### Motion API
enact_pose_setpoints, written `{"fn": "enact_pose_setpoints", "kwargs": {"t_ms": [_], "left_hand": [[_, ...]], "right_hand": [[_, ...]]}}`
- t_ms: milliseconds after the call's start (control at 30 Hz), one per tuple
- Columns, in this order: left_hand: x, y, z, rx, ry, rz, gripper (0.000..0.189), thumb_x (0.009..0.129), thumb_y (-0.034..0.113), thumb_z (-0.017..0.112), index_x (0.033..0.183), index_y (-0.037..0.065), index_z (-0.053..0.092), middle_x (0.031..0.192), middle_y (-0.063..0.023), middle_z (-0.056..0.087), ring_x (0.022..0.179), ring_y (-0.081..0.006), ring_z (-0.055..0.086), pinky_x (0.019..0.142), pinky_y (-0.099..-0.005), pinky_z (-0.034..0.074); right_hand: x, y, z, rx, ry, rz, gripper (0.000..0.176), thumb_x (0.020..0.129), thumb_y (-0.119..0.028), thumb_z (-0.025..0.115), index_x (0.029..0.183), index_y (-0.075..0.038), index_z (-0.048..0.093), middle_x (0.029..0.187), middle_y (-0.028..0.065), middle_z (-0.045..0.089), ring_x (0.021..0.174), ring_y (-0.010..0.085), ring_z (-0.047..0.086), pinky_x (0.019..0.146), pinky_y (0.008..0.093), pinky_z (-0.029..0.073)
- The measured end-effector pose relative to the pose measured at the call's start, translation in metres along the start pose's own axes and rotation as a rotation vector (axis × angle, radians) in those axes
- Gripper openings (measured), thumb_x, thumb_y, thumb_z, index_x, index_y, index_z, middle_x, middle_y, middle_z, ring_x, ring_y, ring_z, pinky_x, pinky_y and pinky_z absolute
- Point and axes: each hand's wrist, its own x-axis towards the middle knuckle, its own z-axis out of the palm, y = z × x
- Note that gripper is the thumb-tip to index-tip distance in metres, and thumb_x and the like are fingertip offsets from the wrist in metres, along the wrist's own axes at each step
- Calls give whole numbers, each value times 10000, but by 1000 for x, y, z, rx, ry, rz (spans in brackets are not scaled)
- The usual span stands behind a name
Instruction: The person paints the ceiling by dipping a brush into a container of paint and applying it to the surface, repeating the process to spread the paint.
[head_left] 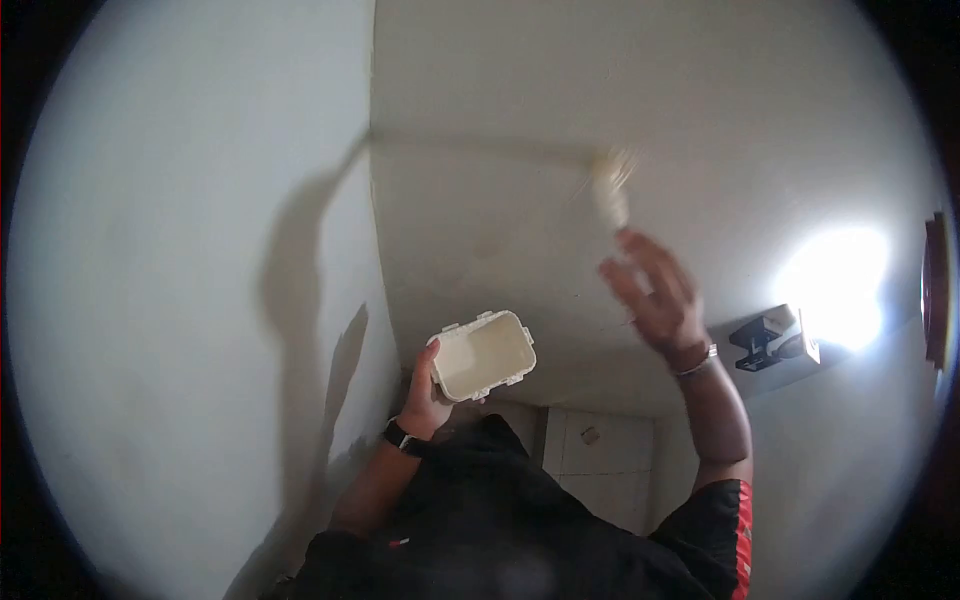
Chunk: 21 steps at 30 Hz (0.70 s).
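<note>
My left hand (427,405) grips a white rectangular plastic container (486,357) by its side, thumb over the rim. Its open top faces me, and the inside is coated in a cream colour like paint. Up and to the right, my right hand (660,300) pinches a pale paintbrush (613,195) at its lower end, both smeared by motion. The splayed bristles point up, right at the off-white wall (500,200), with a long shadow running left from them.
A second pale wall (180,250) meets this one at a vertical corner on the left. On the right a bright lamp (775,337) is fixed to the wall. Farther right stands a dark reddish object (935,290). Light tiles (600,460) show below.
</note>
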Motion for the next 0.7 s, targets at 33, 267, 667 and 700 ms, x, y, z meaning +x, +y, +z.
{"fn": "enact_pose_setpoints", "kwargs": {"t_ms": [33,267,667,700], "left_hand": [[2,1,2,8,2,-11,591,925,549,433,1345,134,433,1265,-99,565,1008,-300,636,569,-456,564],[-1,4,14,35,-7,40,595,928,546,430,1333,110,445,1218,-93,592,971,-284,649,592,-446,555],[3,3,9,21,17,13,584,932,541,436,1323,107,455,1213,-101,590,974,-291,644,584,-454,549],[3,4,9,17,16,17,584,932,541,436,1323,107,455,1213,-101,590,974,-291,644,584,-454,549]], "right_hand": [[-9,-8,11,70,-72,5,251,757,-89,733,996,-124,665,1070,85,639,1004,237,646,777,343,583],[-10,-4,2,379,-231,172,149,778,-90,737,900,-104,652,1029,75,655,966,223,661,755,342,575],[31,61,-47,-191,70,-17,265,769,-130,778,1015,-136,678,1132,101,638,982,242,661,751,337,598],[11,53,-24,-91,16,149,233,770,-170,782,983,-149,688,1139,94,630,1003,238,651,770,342,592]]}}
